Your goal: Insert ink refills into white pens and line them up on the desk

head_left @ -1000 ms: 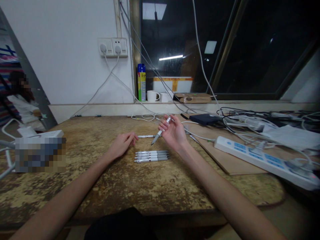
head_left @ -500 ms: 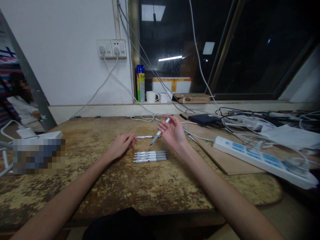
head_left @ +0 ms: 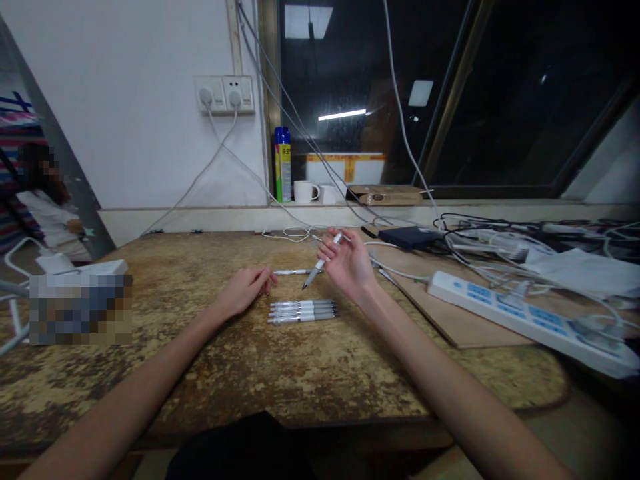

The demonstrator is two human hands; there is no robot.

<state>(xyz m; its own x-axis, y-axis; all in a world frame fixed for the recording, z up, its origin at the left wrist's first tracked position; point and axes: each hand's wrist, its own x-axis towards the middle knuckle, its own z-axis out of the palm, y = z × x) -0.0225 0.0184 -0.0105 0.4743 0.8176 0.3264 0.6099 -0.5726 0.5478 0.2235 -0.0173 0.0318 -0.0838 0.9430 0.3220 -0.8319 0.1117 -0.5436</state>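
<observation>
My right hand [head_left: 347,263] holds a white pen [head_left: 321,262] tilted, tip pointing down and left, just above the worn wooden table [head_left: 200,347]. My left hand [head_left: 243,291] rests on the table with its fingers loosely curled, fingertips touching the end of a single white pen [head_left: 291,272] lying flat. Just in front of both hands, a row of three white pens [head_left: 303,311] lies side by side.
A white power strip [head_left: 525,320] and a tangle of cables [head_left: 500,240] lie at the right on a thin board. A spray can [head_left: 283,164], a mug [head_left: 303,191] and a box stand on the sill. A white device [head_left: 85,269] sits at the left edge.
</observation>
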